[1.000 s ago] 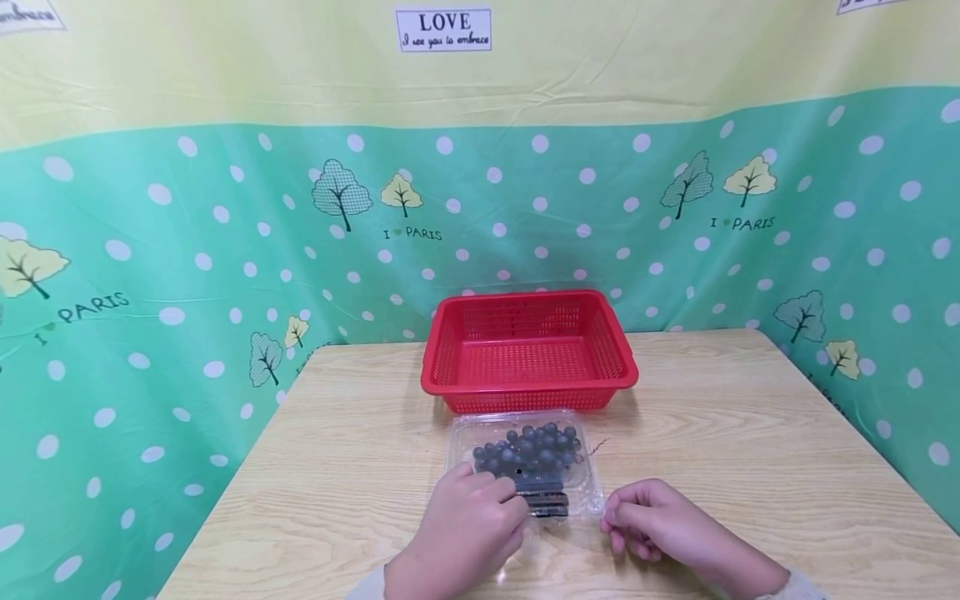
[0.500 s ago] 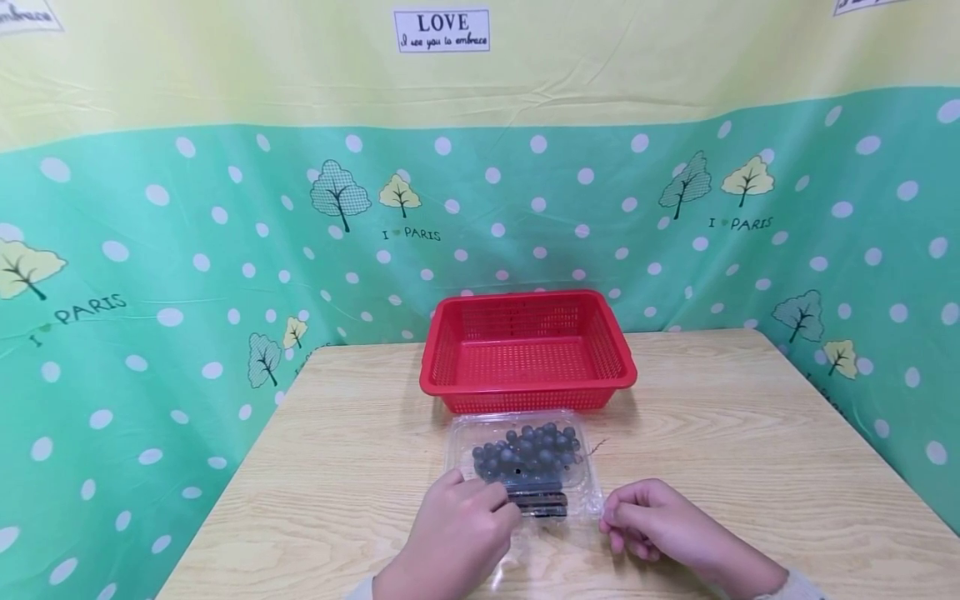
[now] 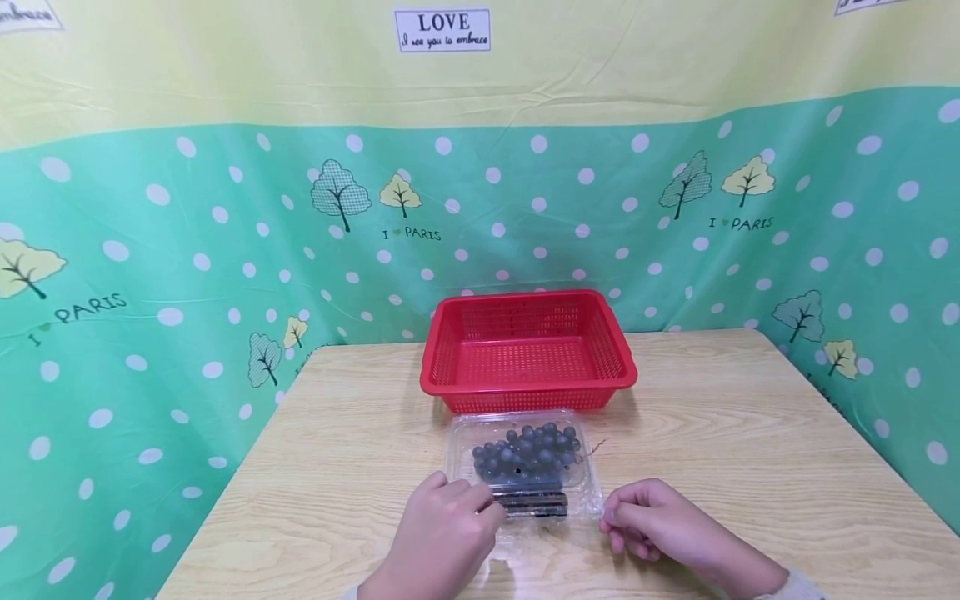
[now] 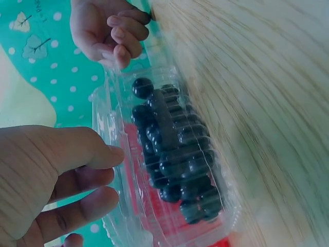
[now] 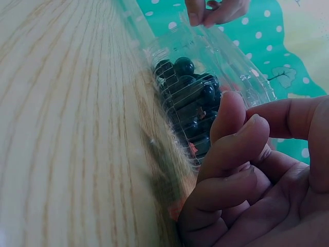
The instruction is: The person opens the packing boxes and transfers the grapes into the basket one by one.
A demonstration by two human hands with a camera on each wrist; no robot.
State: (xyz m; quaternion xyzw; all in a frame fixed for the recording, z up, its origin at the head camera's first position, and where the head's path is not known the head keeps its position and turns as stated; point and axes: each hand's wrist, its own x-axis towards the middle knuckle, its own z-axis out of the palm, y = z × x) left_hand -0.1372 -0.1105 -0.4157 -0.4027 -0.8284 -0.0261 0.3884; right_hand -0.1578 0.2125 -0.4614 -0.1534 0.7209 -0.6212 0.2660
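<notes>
A clear plastic clamshell box (image 3: 465,433) with its lid down sits at the table's near middle. Inside lies a bunch of dark grapes (image 3: 528,450), seen through the plastic. At the box's near left corner my left hand (image 3: 442,533) grips the edge; in the left wrist view its thumb (image 4: 110,155) meets the lid rim, the fingers just behind. My right hand (image 3: 663,525) pinches the near right corner between thumb and index finger, with the other fingers curled, as the right wrist view shows. The fingertips' exact hold is partly hidden.
A red plastic basket (image 3: 528,390) stands right behind the box, with nothing seen in it. A thin stem (image 3: 598,446) shows at the box's right side. The wooden table (image 3: 337,467) meets a green and yellow patterned cloth (image 3: 517,200) at the back and sides.
My left hand has slid leftward along the near edge of the box, uncovering more of its front. My right hand and the box stay in place.
</notes>
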